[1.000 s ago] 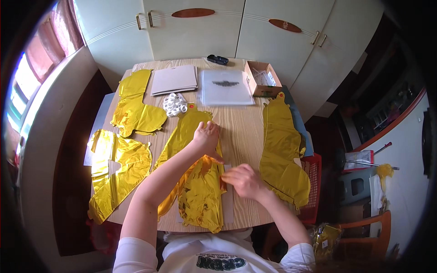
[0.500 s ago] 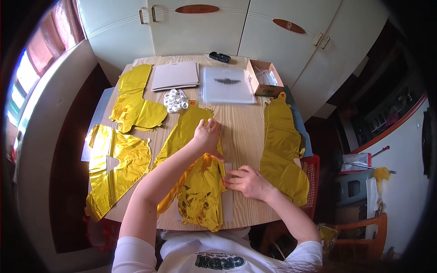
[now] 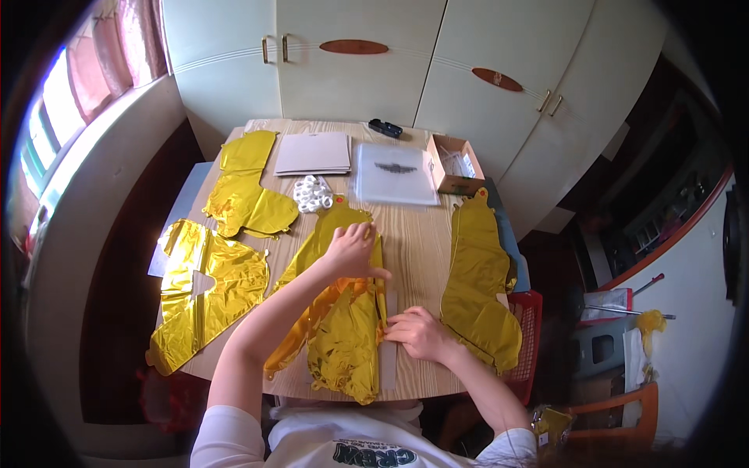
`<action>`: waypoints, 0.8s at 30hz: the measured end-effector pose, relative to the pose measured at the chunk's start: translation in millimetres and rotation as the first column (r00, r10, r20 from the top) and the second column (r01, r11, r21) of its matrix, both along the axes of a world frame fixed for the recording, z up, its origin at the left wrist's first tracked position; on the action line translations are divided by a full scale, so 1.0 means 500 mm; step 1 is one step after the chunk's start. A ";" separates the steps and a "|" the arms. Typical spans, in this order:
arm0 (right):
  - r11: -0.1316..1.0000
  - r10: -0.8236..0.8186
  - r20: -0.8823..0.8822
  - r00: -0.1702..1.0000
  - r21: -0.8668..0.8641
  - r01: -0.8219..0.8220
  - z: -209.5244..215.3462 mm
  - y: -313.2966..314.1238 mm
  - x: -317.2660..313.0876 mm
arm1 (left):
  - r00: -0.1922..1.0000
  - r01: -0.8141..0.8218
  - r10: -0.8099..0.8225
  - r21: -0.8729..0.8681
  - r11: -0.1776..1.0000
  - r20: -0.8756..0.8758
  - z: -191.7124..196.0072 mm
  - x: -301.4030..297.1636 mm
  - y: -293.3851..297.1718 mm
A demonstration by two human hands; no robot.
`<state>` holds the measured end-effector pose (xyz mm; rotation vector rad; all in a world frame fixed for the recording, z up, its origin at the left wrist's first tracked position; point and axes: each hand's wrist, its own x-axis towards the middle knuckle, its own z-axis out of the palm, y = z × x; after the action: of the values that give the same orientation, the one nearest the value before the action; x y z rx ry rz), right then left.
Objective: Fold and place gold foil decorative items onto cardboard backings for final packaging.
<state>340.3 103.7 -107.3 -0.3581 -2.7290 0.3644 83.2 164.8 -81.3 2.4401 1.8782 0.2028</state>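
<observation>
Under our left hand (image 3: 351, 251), whose thumb spreads away from the fingers, lies a gold foil balloon (image 3: 343, 335). At this balloon's right edge our right hand (image 3: 421, 333) sets its fingertips, and we cannot tell whether they pinch the foil. Beneath it, a grey cardboard sheet (image 3: 388, 366) shows along that edge. We judge the folding partway along: the right edge runs fairly straight, but the near end is loose and wrinkled, so flattening seems left to do. Left of the balloon lie an L-shaped foil balloon (image 3: 246, 187) and a creased foil balloon (image 3: 222, 285); right of it, a long foil balloon (image 3: 477, 288). Beyond it, our cardboard stack (image 3: 312, 154) and clear plastic sleeves (image 3: 396, 183) rest out of our hands.
</observation>
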 end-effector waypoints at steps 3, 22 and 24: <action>0.982 -0.141 -0.014 0.990 -0.128 0.138 -0.010 0.005 -0.020 | 0.986 -0.037 0.018 0.107 0.994 0.166 0.002 -0.071 -0.056; 0.925 -0.371 0.076 0.926 -0.054 0.375 -0.061 0.061 -0.091 | 0.989 0.114 -0.098 -0.157 0.981 0.107 -0.030 -0.171 -0.287; 0.924 -0.376 0.066 0.924 -0.043 0.379 -0.064 0.062 -0.089 | 0.989 0.131 -0.118 -0.163 0.978 0.091 -0.034 -0.168 -0.276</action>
<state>296.0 134.6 -139.3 -0.9058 -2.6253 0.3254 -1.0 26.9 -98.2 2.3872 1.6318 0.1288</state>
